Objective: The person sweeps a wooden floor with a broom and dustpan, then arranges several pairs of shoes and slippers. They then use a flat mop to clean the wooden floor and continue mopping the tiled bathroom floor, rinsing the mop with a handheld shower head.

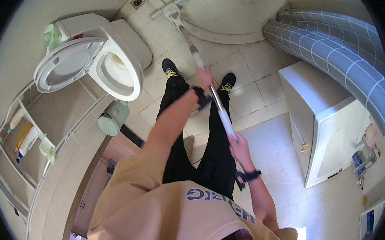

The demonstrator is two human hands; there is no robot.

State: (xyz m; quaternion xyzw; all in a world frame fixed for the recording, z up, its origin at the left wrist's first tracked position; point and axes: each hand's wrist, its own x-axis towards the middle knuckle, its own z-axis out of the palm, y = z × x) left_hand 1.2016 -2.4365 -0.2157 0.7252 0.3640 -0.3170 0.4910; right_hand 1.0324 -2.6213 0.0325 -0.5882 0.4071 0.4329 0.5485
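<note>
A long-handled mop (218,101) slants across the floor in front of my body, its wide flat head (169,7) resting on the tiles near the far wall. My left hand (204,78) is wrapped round the middle of the pole. Lower down, close to my right leg, my right hand (240,148) grips the white upper end of the handle. A dark strap circles each wrist. My shoes stand on either side of the pole.
Left of me are a toilet (120,76) with its lid raised, a pale green bin (114,118) and a metal rack (22,105) holding bottles. A floor drain (138,2) lies beyond. At right stand a white cabinet washbasin (318,93) and a blue checked curtain (330,48). A curved ridge (227,38) crosses the far floor.
</note>
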